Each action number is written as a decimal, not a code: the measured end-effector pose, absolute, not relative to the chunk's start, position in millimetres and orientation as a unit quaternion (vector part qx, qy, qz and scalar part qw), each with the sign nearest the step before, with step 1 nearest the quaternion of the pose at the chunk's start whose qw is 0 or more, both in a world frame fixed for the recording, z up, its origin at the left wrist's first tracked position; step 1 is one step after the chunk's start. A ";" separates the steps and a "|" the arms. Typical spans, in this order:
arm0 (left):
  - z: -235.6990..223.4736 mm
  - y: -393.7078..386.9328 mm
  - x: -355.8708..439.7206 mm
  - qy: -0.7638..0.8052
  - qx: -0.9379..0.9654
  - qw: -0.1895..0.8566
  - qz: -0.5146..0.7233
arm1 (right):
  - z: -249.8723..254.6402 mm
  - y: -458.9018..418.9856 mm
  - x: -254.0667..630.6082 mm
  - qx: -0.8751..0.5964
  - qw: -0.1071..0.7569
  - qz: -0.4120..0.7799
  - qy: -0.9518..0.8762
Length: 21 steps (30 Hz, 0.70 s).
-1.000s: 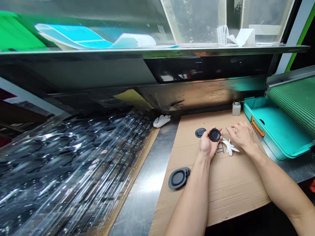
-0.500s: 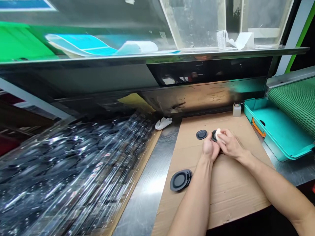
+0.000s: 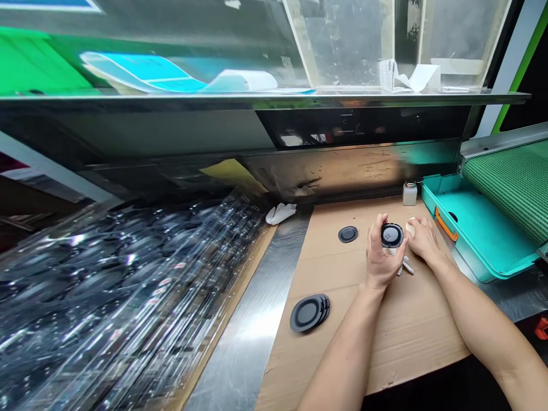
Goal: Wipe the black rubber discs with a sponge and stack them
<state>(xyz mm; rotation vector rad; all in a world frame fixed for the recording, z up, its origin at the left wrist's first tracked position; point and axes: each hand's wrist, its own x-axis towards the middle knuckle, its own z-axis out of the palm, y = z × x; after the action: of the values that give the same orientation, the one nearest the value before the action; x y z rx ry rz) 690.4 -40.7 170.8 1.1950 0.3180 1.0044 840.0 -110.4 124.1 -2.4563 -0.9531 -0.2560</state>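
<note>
My left hand (image 3: pixel 380 260) grips a black rounded part (image 3: pixel 392 235) by its edges, between thumb and fingers. The part is tilted up so that its face, with a dark rim and a greyer centre, points toward me. Just right of it, my right hand (image 3: pixel 423 238) pinches a small white wad (image 3: pixel 410 227), apart from the part's face. Below the hands a white slim object (image 3: pixel 407 266) lies on the cardboard, partly hidden by my left hand. A similar black part (image 3: pixel 348 234) lies flat to the left, and several overlap in a stack (image 3: pixel 307 313) nearer me.
Brown cardboard (image 3: pixel 342 285) covers the metal bench (image 3: pixel 252 314). Clear plastic trays (image 3: pixel 128 297) with dark parts fill the left. A small bottle (image 3: pixel 410 193) stands at the back, beside a teal bin (image 3: pixel 483 228) under a green conveyor belt (image 3: pixel 514 177). A metal shelf (image 3: pixel 342 100) crosses above.
My left hand has raised the black part and turned its face toward me. My right hand has moved right with the white wad, off the part. The white slim object now shows below.
</note>
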 end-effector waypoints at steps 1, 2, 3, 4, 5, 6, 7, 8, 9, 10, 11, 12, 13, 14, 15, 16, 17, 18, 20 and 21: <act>171.0 -43.2 690.3 0.143 0.530 0.703 0.451 | 123.9 -110.0 840.7 -0.900 0.246 -0.091 -0.349; 171.1 -45.0 690.4 0.143 0.527 0.705 0.453 | 123.8 -109.8 841.7 -0.899 0.245 -0.088 -0.351; 171.2 -46.3 690.6 0.142 0.526 0.704 0.456 | 123.7 -109.7 842.8 -0.899 0.244 -0.086 -0.353; 171.5 -47.2 690.8 0.141 0.527 0.700 0.461 | 123.5 -109.6 843.9 -0.899 0.242 -0.085 -0.355; 172.1 -47.6 690.9 0.141 0.527 0.696 0.467 | 123.2 -109.5 844.8 -0.899 0.241 -0.085 -0.356; 172.6 -47.4 690.8 0.143 0.526 0.694 0.470 | 122.7 -109.4 845.5 -0.899 0.240 -0.086 -0.356; 172.8 -46.1 690.5 0.147 0.523 0.695 0.471 | 122.2 -109.3 846.0 -0.899 0.240 -0.087 -0.356; 172.3 -43.5 690.2 0.152 0.522 0.697 0.468 | 121.5 -109.2 846.4 -0.900 0.239 -0.088 -0.355; 170.8 -39.4 689.8 0.160 0.526 0.697 0.460 | 120.8 -109.1 846.7 -0.900 0.238 -0.089 -0.355; 168.1 -33.7 689.5 0.175 0.536 0.692 0.451 | 120.1 -109.1 847.1 -0.899 0.237 -0.089 -0.357; 164.1 -26.7 689.2 0.200 0.554 0.680 0.438 | 119.4 -109.1 847.5 -0.898 0.237 -0.089 -0.359; 159.0 -19.1 689.1 0.235 0.579 0.659 0.419 | 118.7 -109.1 847.9 -0.897 0.238 -0.090 -0.361; 153.2 -11.5 689.1 0.275 0.610 0.628 0.397 | 118.2 -109.2 848.3 -0.896 0.240 -0.090 -0.362; 147.3 -4.6 689.2 0.315 0.646 0.587 0.371 | 117.9 -109.4 848.5 -0.895 0.242 -0.090 -0.364; 141.7 0.9 689.3 0.347 0.685 0.541 0.344 | 117.7 -109.6 848.6 -0.894 0.244 -0.090 -0.364; 137.0 4.9 689.3 0.364 0.723 0.493 0.318 | 117.8 -109.8 848.5 -0.893 0.245 -0.093 -0.365; 133.5 7.4 689.1 0.368 0.759 0.448 0.297 | 118.0 -110.1 848.1 -0.893 0.246 -0.096 -0.365; 131.1 8.9 688.4 0.361 0.788 0.412 0.282 | 118.4 -110.3 847.6 -0.893 0.246 -0.099 -0.365; 129.4 10.9 685.4 0.328 0.826 0.380 0.257 | 119.2 -110.7 846.3 -0.893 0.246 -0.103 -0.362; 129.5 12.3 682.9 0.307 0.837 0.382 0.244 | 119.5 -110.8 845.7 -0.894 0.247 -0.104 -0.360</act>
<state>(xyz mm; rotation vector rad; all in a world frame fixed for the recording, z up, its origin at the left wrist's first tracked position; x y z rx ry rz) 682.9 12.3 129.5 2.1347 0.7834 0.6214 845.7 -110.8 119.5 -2.4371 -0.9818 -0.2844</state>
